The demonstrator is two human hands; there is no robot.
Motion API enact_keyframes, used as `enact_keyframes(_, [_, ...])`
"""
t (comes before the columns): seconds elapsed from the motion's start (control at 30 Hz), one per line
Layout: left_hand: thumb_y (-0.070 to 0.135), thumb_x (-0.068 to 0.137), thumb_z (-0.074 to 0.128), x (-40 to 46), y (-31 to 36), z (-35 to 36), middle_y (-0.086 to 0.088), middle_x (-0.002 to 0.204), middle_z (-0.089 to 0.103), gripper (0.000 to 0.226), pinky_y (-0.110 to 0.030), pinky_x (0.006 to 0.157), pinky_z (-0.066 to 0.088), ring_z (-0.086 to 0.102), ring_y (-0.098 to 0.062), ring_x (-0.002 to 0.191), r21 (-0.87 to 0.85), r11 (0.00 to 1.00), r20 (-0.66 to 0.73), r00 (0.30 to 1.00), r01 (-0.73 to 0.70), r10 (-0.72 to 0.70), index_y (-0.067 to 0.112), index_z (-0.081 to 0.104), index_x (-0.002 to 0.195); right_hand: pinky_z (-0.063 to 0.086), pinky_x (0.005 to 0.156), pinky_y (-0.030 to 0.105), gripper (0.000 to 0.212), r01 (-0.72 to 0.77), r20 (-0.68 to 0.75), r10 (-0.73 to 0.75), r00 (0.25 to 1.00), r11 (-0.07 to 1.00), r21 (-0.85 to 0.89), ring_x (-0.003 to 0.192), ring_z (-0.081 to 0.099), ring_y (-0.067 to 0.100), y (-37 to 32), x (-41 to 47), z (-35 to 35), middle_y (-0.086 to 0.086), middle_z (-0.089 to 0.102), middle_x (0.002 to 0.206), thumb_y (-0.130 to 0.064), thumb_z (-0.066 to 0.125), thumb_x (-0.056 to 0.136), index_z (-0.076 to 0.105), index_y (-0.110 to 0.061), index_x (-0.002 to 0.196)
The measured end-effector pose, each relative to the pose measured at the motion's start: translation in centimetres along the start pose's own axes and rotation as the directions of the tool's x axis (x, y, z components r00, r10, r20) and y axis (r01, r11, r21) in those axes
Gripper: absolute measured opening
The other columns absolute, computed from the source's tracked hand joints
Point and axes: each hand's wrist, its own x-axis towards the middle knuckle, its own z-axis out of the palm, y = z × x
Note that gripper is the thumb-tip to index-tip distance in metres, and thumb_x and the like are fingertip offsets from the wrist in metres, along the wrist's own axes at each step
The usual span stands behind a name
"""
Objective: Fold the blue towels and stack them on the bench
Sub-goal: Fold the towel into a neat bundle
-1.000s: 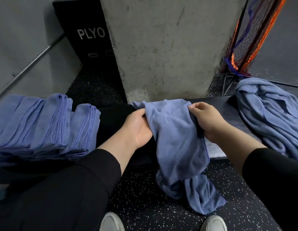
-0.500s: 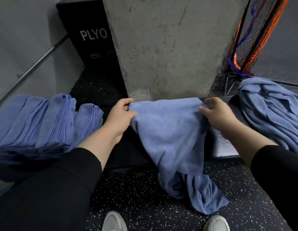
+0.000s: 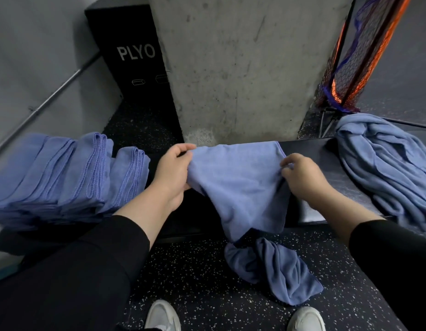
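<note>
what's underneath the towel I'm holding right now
The towel, gripped by your left hand and right hand, drapes over the black bench. Its lower end bunches on the speckled floor. The bench surface beneath it is covered.

Two hands are seen, a left hand (image 3: pixel 173 173) and a right hand (image 3: pixel 302 177), and two white shoes (image 3: pixel 163 316) at the bottom. One spread towel (image 3: pixel 240 185), one folded stack (image 3: pixel 64 177) at left, one loose heap (image 3: pixel 386 163) at right, and one PLYO box (image 3: pixel 135 68) are counted.

Gym: black PLYO box (image 3: pixel 135 58), speckled rubber floor (image 3: pixel 202 278), padded bench (image 3: pixel 326 158), netting (image 3: pixel 355 56), concrete pillar (image 3: pixel 243 68).
</note>
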Motion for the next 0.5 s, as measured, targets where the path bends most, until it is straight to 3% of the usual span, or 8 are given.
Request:
enact_keyframes(0.1, [0.015, 0.101, 0.054, 1.1, -0.3, -1.4, -0.003, 0.105, 0.071, 0.021, -0.035, 0.079, 0.053, 0.063, -0.016, 0.092, 0.071, 0.995, -0.089, 0.993, -0.070, 0.076, 0.029, 0.070, 0.102, 0.038, 0.075, 0.027, 0.016, -0.048, -0.081, 0.055, 0.995, 0.996, 0.081, 0.091, 0.060, 0.026, 1.0, 0.6, -1.2, 0.008, 0.066, 0.094, -0.008, 0.054, 0.091, 0.066, -0.017, 0.096])
enact_keyframes(0.2, [-0.002, 0.094, 0.057, 1.0, -1.0, -2.3, -0.007, 0.104, 0.068, 0.030, -0.029, 0.074, 0.051, 0.060, -0.013, 0.077, 0.152, 0.985, 0.037, 0.996, -0.080, 0.075, 0.019, 0.070, 0.110, 0.037, 0.075, 0.029, 0.015, 0.001, -0.066, -0.006, 0.998, 0.998, -0.068, 0.097, 0.061, 0.033, 2.1, 0.6, -1.6, 0.010, 0.064, 0.098, -0.010, 0.058, 0.092, 0.066, -0.017, 0.102])
enact_keyframes(0.27, [-0.002, 0.091, 0.062, 0.5, -2.1, -2.6, -0.004, 0.114, 0.071, 0.032, -0.024, 0.075, 0.051, 0.066, -0.012, 0.084, 0.347, 0.930, 0.125, 0.989, -0.119, 0.080, 0.014, 0.071, 0.118, 0.043, 0.078, 0.033, 0.019, 0.111, 0.018, -0.109, 0.994, 0.970, -0.215, 0.098, 0.060, 0.038, 2.6, 0.0, -1.3, 0.013, 0.059, 0.104, -0.013, 0.065, 0.089, 0.068, -0.015, 0.108])
enact_keyframes(0.3, [0.006, 0.092, 0.067, 0.2, -2.8, -2.6, -0.002, 0.122, 0.068, 0.032, -0.023, 0.082, 0.049, 0.066, -0.014, 0.098, 0.537, 0.825, 0.182, 0.979, -0.176, 0.090, 0.013, 0.070, 0.122, 0.046, 0.081, 0.038, 0.021, 0.175, 0.059, -0.164, 0.985, 0.938, -0.299, 0.099, 0.058, 0.040, 2.8, -0.4, -0.9, 0.013, 0.056, 0.106, -0.014, 0.067, 0.088, 0.068, -0.016, 0.108])
enact_keyframes(0.37, [0.027, 0.091, 0.073, -0.5, -4.6, -2.5, 0.000, 0.130, 0.057, 0.039, -0.027, 0.097, 0.041, 0.056, -0.019, 0.118, 0.844, 0.434, 0.311, 0.947, -0.315, 0.083, 0.016, 0.067, 0.128, 0.046, 0.083, 0.047, 0.021, 0.230, 0.035, -0.244, 0.969, 0.841, -0.489, 0.103, 0.052, 0.038, 2.9, -1.6, 0.0, 0.009, 0.053, 0.114, -0.017, 0.068, 0.086, 0.067, -0.022, 0.106])
enact_keyframes(0.4, [0.036, 0.090, 0.072, -1.0, -5.2, -2.4, 0.002, 0.130, 0.051, 0.042, -0.032, 0.100, 0.039, 0.051, -0.020, 0.120, 0.901, 0.260, 0.331, 0.938, -0.347, 0.103, 0.022, 0.065, 0.129, 0.043, 0.082, 0.047, 0.019, 0.235, -0.012, -0.293, 0.956, 0.792, -0.564, 0.103, 0.050, 0.036, 2.8, -2.1, 0.4, 0.007, 0.052, 0.115, -0.018, 0.068, 0.084, 0.066, -0.023, 0.102])
enact_keyframes(0.43, [0.039, 0.090, 0.071, -1.5, -5.5, -2.2, 0.003, 0.129, 0.048, 0.040, -0.035, 0.100, 0.038, 0.048, -0.021, 0.119, 0.923, 0.154, 0.331, 0.931, -0.353, 0.154, 0.027, 0.063, 0.128, 0.041, 0.079, 0.045, 0.017, 0.259, -0.030, -0.344, 0.939, 0.759, -0.598, 0.099, 0.049, 0.034, 2.6, -2.5, 0.6, 0.006, 0.053, 0.113, -0.018, 0.068, 0.082, 0.066, -0.023, 0.097])
enact_keyframes(0.5, [0.033, 0.092, 0.067, -2.2, -5.7, -2.0, 0.006, 0.122, 0.047, 0.026, -0.035, 0.094, 0.036, 0.048, -0.020, 0.113, 0.896, 0.064, 0.407, 0.869, -0.440, 0.281, 0.030, 0.061, 0.118, 0.038, 0.072, 0.040, 0.009, 0.387, 0.042, -0.440, 0.897, 0.735, -0.557, 0.090, 0.053, 0.033, 2.4, -3.4, 0.7, 0.004, 0.056, 0.099, -0.015, 0.068, 0.080, 0.065, -0.019, 0.087])
